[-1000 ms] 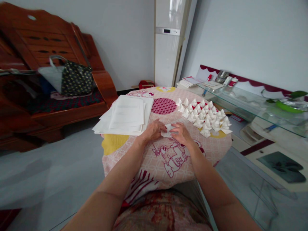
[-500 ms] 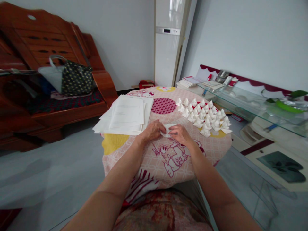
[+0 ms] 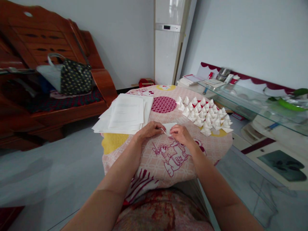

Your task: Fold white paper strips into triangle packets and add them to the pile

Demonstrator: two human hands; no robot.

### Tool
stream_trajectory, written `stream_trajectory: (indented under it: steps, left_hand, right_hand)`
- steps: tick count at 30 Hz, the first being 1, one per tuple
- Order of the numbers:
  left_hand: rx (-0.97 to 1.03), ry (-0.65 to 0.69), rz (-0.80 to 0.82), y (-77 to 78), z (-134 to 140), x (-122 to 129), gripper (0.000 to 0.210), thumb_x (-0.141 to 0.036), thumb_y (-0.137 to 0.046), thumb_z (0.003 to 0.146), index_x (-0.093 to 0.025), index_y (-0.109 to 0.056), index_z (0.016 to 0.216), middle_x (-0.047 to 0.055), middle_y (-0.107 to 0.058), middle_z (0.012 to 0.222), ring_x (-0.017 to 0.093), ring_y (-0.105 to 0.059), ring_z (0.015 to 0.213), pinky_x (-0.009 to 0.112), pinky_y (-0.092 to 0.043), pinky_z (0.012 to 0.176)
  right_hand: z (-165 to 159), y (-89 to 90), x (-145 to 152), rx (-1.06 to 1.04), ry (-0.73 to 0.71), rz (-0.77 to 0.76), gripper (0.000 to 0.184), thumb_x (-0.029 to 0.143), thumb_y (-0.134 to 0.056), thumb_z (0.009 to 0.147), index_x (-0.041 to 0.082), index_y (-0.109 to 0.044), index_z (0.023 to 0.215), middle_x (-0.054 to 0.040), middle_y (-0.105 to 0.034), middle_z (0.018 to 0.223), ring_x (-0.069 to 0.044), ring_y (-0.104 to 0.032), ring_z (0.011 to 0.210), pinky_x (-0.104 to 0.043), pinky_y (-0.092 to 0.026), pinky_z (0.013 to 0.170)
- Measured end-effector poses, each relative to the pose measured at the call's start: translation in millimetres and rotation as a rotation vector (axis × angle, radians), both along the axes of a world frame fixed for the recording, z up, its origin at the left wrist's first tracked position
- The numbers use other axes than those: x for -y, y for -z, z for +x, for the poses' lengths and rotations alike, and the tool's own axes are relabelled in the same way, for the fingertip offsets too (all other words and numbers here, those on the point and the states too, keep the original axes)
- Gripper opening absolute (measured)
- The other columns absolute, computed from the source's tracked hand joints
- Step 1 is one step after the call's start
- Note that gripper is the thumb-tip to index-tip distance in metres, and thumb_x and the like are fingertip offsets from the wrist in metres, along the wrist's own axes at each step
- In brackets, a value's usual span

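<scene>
A small folded piece of white paper (image 3: pixel 170 127) lies between my hands over the middle of the round table. My left hand (image 3: pixel 153 129) pinches its left edge, where a flap stands slightly raised. My right hand (image 3: pixel 181 133) grips the right side with thumb and fingers together. The exact folds are partly hidden by my fingers. On the right of the tablecloth (image 3: pixel 154 160) stand several pointed folded-paper shapes (image 3: pixel 204 114) in close rows. To the left of my hands lies a stack of white paper sheets (image 3: pixel 126 112).
A glass-topped cabinet (image 3: pixel 250 104) with booklets (image 3: pixel 190 79) and small items runs along the right. At the left is a wooden bench (image 3: pixel 103 83) holding a patterned bag (image 3: pixel 75 77). A tall white air conditioner (image 3: pixel 166 51) stands in the corner.
The paper between my hands shows a raised flap on its left side, and more of its top edge is visible. Both hands have shifted only slightly.
</scene>
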State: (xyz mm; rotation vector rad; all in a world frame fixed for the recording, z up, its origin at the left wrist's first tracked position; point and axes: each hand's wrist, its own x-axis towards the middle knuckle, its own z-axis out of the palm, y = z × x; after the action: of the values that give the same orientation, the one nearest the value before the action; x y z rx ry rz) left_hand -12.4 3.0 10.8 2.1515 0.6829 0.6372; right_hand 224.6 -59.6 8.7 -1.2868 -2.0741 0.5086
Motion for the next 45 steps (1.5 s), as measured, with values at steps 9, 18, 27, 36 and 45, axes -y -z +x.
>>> stream_trajectory:
  steps: [9,18,27,36,45]
  left_hand:
    - [0.001,0.012,0.051,2.6,0,-1,0.014,-0.025,-0.069,0.086,-0.018,-0.080,0.091,0.005,-0.080,0.096,0.018,-0.072,0.089,0.030,-0.055,0.086]
    - [-0.032,-0.050,0.028,-2.9,2,3,0.022,-0.030,-0.063,0.089,-0.017,-0.080,0.094,0.003,-0.078,0.087,0.017,-0.067,0.079,0.028,-0.053,0.078]
    - [-0.183,-0.281,0.156,-10.4,22,5,0.021,-0.028,-0.062,0.085,-0.012,-0.075,0.081,0.003,-0.067,0.077,0.014,-0.056,0.069,0.026,-0.043,0.067]
    - [-0.296,-0.517,0.196,-6.6,40,8,0.012,-0.020,-0.070,0.079,-0.014,-0.078,0.086,0.008,-0.074,0.093,0.020,-0.065,0.086,0.030,-0.051,0.081]
    - [-0.317,-0.522,0.123,-8.9,40,3,0.011,-0.020,-0.068,0.082,-0.014,-0.078,0.081,0.006,-0.073,0.085,0.018,-0.064,0.080,0.028,-0.050,0.075]
  right_hand:
    - [-18,0.4,-1,-0.064,0.249,-0.113,0.017,0.006,-0.074,0.063,0.022,-0.077,0.067,-0.0077,-0.075,0.110,-0.027,-0.070,0.106,-0.041,-0.052,0.100]
    - [-20,5.2,0,-0.085,0.316,-0.125,0.022,0.005,-0.075,0.059,0.022,-0.077,0.073,-0.0079,-0.073,0.125,-0.028,-0.068,0.116,-0.042,-0.049,0.107]
    - [-24,-6.7,6,-0.045,0.339,-0.206,0.040,0.008,-0.077,0.064,0.023,-0.082,0.100,-0.0058,-0.069,0.137,-0.027,-0.063,0.127,-0.041,-0.041,0.117]
    - [-24,-7.5,5,-0.022,0.344,-0.210,0.042,0.006,-0.079,0.063,0.021,-0.082,0.103,-0.0086,-0.070,0.135,-0.027,-0.064,0.127,-0.040,-0.043,0.116]
    - [-24,-5.1,3,-0.009,0.346,-0.202,0.041,0.006,-0.079,0.063,0.019,-0.081,0.103,-0.0101,-0.071,0.133,-0.026,-0.065,0.124,-0.038,-0.044,0.114]
